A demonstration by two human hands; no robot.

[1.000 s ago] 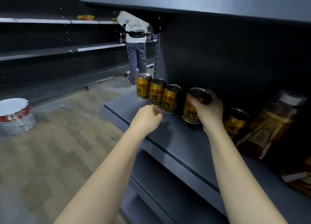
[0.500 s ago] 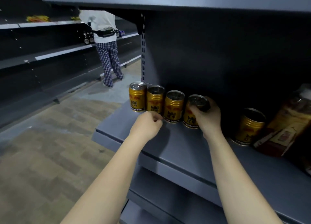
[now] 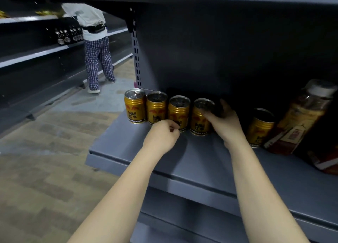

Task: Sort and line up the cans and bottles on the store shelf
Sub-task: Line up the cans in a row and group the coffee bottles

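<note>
step: seating fourth can (image 3: pixel 199 120) in row | right hand (image 3: pixel 224 123) fingers wrap it | left hand (image 3: pixel 162 137) fisted, empty | tip: slide flush leftward, label forward | next: lone can (image 3: pixel 259 128) right of my fingers

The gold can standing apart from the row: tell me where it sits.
In the head view, the lone gold can stands upright on the shelf, right of the right hand and just left of the tilted bottle.
</note>
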